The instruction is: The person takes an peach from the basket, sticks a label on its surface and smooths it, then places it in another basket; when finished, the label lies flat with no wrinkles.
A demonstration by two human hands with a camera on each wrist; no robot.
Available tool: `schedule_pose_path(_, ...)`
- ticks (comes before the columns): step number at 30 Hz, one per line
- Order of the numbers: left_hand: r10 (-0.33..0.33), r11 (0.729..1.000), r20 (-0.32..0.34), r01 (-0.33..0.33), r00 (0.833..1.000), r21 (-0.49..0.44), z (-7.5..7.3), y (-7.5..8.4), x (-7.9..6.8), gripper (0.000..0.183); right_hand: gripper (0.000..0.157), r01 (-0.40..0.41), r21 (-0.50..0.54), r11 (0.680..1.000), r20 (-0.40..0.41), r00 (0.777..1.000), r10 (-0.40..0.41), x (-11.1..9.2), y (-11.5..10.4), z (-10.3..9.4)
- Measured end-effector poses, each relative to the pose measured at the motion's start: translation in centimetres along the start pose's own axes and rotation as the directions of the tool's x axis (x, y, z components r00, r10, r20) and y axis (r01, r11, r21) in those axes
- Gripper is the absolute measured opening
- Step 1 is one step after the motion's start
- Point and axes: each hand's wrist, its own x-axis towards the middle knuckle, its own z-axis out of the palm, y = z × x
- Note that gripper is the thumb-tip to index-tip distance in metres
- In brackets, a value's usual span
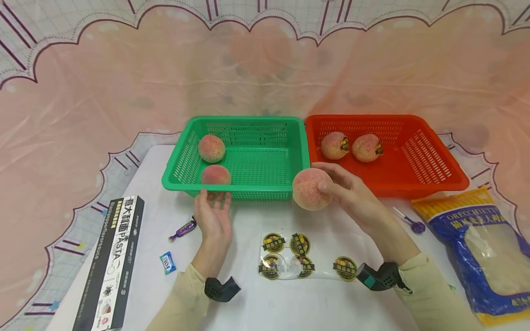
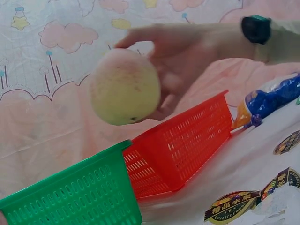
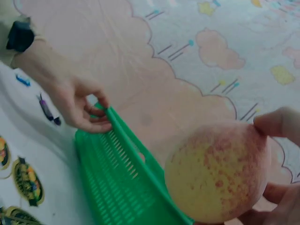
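In the head view, my right hand [image 1: 352,195] grips a pink-and-yellow peach [image 1: 310,191] between thumb and fingers, above the front corner where the two baskets meet. My left hand [image 1: 213,220] holds the front rim of the green basket [image 1: 265,188], thumb at the top edge and fingers beneath it. That basket contains two peaches, one at the back left [image 1: 211,148] and one near the front [image 1: 216,175], partly hidden by the rim. In the red basket [image 1: 414,186] lie two peaches [image 1: 333,146] with dark-and-gold labels on them.
A clear sheet of round fruit stickers [image 1: 290,257] lies in front. At left are a pasta box [image 1: 112,262], a purple-wrapped candy [image 1: 182,230] and a small blue packet [image 1: 168,262]. To the right are a purple lollipop [image 1: 416,226] and a pasta bag [image 1: 484,253].
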Motion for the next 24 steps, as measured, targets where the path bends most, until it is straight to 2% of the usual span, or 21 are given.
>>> schedule_pose_path(4,0.004,1.0,-0.002,-0.004,1.0,-0.002,-0.1,0.0,0.0,0.013,0.045,0.053,-0.032,0.998,0.041,0.998,-0.052,-1.1,1.8,0.1)
schedule_pose_path(7,0.015,1.0,-0.005,-0.015,1.0,0.003,0.0,0.0,0.0,0.011,0.044,0.051,-0.047,0.998,0.055,0.997,-0.049,-1.3,3.5,0.1)
schedule_pose_path(16,0.026,1.0,-0.008,-0.026,1.0,0.018,-0.1,-0.4,-0.1,0.009,0.047,-0.091,-0.056,0.994,0.002,0.996,0.091,-0.5,7.7,-0.1)
schedule_pose_path(18,0.023,0.999,0.0,-0.023,1.0,0.048,-0.2,-0.6,-0.1,0.01,0.049,-0.116,-0.069,0.991,-0.01,0.993,0.115,-0.3,8.2,-0.2)
schedule_pose_path(20,0.008,0.992,0.029,-0.012,1.0,0.128,-0.3,-1.0,-0.1,0.01,0.051,-0.142,-0.099,0.985,-0.025,0.99,0.14,-0.1,8.6,-0.2)
schedule_pose_path(21,0.002,0.978,0.052,-0.013,0.999,0.209,-0.3,-1.4,-0.2,0.009,0.053,-0.153,-0.115,0.982,-0.034,0.988,0.15,0.0,8.7,-0.2)
schedule_pose_path(22,-0.004,0.947,0.083,-0.023,0.997,0.319,-0.4,-1.8,-0.3,0.009,0.055,-0.161,-0.127,0.979,-0.042,0.987,0.157,0.1,8.8,-0.2)
schedule_pose_path(23,-0.013,0.886,0.133,-0.05,0.991,0.46,-0.5,-2.2,-0.4,0.011,0.056,-0.168,-0.142,0.976,-0.052,0.985,0.162,0.2,8.9,-0.2)
schedule_pose_path(24,-0.03,0.792,0.202,-0.1,0.979,0.602,-0.7,-2.7,-0.5,0.013,0.057,-0.17,-0.158,0.973,-0.059,0.985,0.163,0.4,9.0,-0.1)
